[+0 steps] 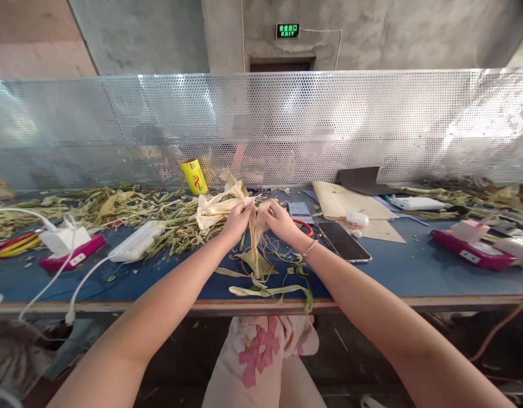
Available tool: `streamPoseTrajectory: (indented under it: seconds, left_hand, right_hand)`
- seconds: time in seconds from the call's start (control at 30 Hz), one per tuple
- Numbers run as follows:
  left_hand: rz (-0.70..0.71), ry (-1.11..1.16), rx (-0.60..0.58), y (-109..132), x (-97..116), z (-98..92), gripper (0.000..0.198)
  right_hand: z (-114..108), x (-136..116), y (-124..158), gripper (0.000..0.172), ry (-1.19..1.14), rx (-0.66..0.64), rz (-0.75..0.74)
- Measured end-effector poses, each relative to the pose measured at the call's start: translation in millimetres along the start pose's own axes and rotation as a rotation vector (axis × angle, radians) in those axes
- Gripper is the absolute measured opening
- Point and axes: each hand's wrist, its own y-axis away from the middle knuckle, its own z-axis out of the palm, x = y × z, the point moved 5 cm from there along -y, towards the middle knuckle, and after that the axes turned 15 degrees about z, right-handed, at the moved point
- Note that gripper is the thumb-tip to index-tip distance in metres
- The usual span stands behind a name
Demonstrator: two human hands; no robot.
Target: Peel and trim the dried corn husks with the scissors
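Both hands meet over the middle of the table at a bunch of pale dried husks point(216, 207), whose wide, petal-like ends fan out to the left. My left hand point(239, 218) is closed, its fingers pinching the bunch at its gathered neck. Close beside it, my right hand point(276, 217) has its fingers closed on the strips that hang down from the bunch. Exactly what lies under the fingertips is hidden. Loose dried strips and curled leaves point(265, 292) lie below the hands, reaching over the table's front edge.
Dried stalks and leaves point(103, 207) cover the left side. A yellow roll point(194, 176) stands behind them. On the right lie a phone point(344, 242), brown paper point(350, 201) and a magenta power strip point(471, 249). A white power bank point(136, 241) lies left. A perforated metal screen point(286, 130) stands behind.
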Motion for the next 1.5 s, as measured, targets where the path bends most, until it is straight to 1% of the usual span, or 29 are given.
streamPoseTrajectory:
  seconds: [0.07,0.17,0.23,0.33,0.43,0.57,0.7,0.8,0.87,0.93,1.0,1.07,1.13,1.2,1.33,1.4,1.5]
  left_hand:
    - [0.043,-0.038,-0.036,0,0,1.5,0.027]
    - [0.098,-0.017,-0.104,2,5,6.5,0.026]
    - [0.103,0.010,-0.142,4,8,9.8,0.025]
    - [0.096,0.006,-0.162,7,12,11.6,0.027]
    - [0.127,-0.027,-0.144,6,14,9.9,0.026]
    - [0.161,-0.096,-0.128,4,14,6.9,0.017]
    - [0.205,-0.142,-0.160,2,16,8.2,0.019]
    - [0.229,-0.173,-0.151,1,17,8.7,0.020]
    - [0.231,-0.159,-0.136,1,16,8.9,0.018]
    - [0.231,-0.110,-0.129,0,13,9.6,0.018]
    - [0.214,-0.055,-0.115,0,9,9.9,0.018]
    - [0.178,-0.026,-0.089,-1,7,9.3,0.020]
    - [0.124,-0.031,-0.044,-2,8,7.4,0.023]
    - [0.055,-0.051,0.002,-2,10,5.2,0.026]
    - [-0.086,-0.010,0.061,1,12,3.4,0.030]
    - [-0.100,0.027,0.068,1,11,3.3,0.031]
    - [-0.075,0.054,0.064,1,7,1.9,0.032]
  right_hand:
    - [2,6,-2,0.028,-0.052,-0.014,0.094]
    - [2,6,-2,0.032,-0.047,0.002,0.113]
    - [2,4,-2,0.032,-0.021,0.014,0.090]
    - [1,0,-1,0.029,-0.007,0.010,0.031]
    - [0,-3,0,0.027,-0.022,-0.004,-0.026]
    - [1,-6,1,0.025,-0.034,-0.036,-0.093]
    - [1,-5,0,0.025,-0.014,-0.022,-0.105]
    - [1,-4,0,0.027,0.034,-0.006,-0.124]
    - [1,-6,1,0.027,0.076,-0.001,-0.177]
    - [1,-11,4,0.025,0.126,0.020,-0.266]
    - [-1,-16,8,0.024,0.183,0.037,-0.373]
    - [-1,-21,14,0.023,0.242,0.026,-0.481]
    - [0,-25,21,0.021,0.294,-0.004,-0.577]
    - [-1,-28,26,0.019,0.314,-0.005,-0.640]
    - [-3,-33,32,0.019,0.276,0.034,-0.689]
    - [-4,-35,34,0.019,0.251,0.036,-0.703]
    - [-4,-38,36,0.020,0.225,0.035,-0.728]
